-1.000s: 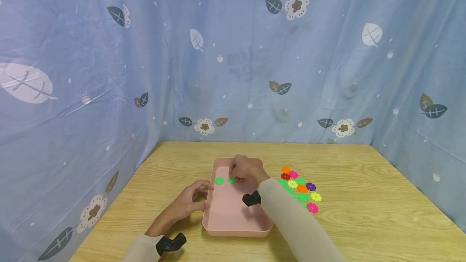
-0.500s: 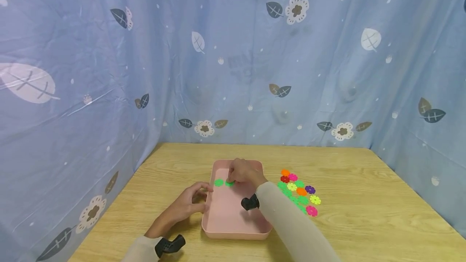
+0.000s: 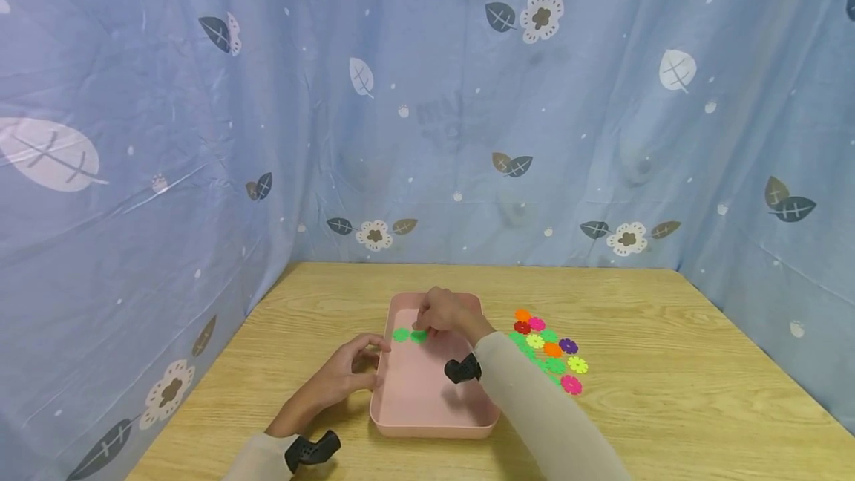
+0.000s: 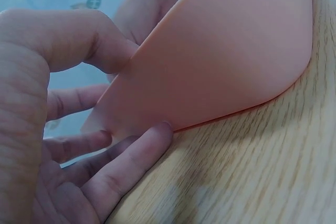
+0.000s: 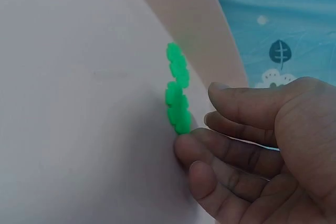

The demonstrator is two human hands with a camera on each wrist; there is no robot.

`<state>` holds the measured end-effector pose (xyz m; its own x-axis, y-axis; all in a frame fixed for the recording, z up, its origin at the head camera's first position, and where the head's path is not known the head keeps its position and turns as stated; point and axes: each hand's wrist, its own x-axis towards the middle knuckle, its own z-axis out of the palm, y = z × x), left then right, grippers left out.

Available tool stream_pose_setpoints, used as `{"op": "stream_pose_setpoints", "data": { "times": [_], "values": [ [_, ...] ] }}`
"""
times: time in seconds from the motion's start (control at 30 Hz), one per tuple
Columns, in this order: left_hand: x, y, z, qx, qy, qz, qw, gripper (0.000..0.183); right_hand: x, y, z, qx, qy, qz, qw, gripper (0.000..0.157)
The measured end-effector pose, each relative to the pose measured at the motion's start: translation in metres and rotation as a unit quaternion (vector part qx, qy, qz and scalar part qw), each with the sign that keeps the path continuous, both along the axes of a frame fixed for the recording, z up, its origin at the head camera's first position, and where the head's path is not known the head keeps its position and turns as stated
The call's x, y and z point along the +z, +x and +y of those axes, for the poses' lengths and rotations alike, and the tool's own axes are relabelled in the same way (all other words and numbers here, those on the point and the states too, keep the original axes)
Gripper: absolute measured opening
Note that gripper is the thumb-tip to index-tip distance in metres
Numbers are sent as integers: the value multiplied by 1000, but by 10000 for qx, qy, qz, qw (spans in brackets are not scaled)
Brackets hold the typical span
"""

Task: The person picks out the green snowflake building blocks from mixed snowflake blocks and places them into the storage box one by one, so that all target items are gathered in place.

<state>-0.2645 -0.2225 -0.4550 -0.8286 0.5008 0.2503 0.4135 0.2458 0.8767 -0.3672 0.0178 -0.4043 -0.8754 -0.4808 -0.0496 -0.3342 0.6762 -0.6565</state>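
Observation:
My right hand is over the far part of the pink tray. In the right wrist view, its thumb and fingers are loosely bent, and a fingertip touches the lower edge of a green flower-shaped disc lying on the tray floor. Just beyond lies a second green flower-shaped disc, very close to the first; whether their edges touch I cannot tell. My left hand rests at the tray's left side. In the left wrist view, its fingertips touch the tray's rim and outer wall.
Several flower-shaped discs in green, orange, red, pink, yellow and purple lie to the right of the tray, some overlapping and partly behind the right sleeve. Wooden table surrounds them. A blue patterned curtain hangs behind and at both sides.
The green disc at my right hand has moved slightly left, closer to the other one, and now lies flat. My right fingers have loosened from it. The left hand has stayed by the rim.

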Motion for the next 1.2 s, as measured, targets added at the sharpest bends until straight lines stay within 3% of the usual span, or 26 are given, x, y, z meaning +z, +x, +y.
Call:
{"op": "stream_pose_setpoints", "data": {
  "times": [0.3, 0.67, 0.97, 1.2],
  "values": [
    [-1, 0, 1, 42, 13, -3, 10000, 51, 15, 1, 16, 79, -10, -37, 10000, 12],
    [-2, -2, 0, 43, -10, 25, 10000, 49, 34, 1, 44, 170, -58, 263, 9995, 7],
    [0, -2, -1, 60, -40, -65, 10000, 50, 49, 15, 84, 110, 57, 729, 9973, 6],
    [1, -1, -1, 27, -11, 3, 10000, 51, 48, 28, 113, 140, 237, 1096, 9936, 8]
  ]
}}
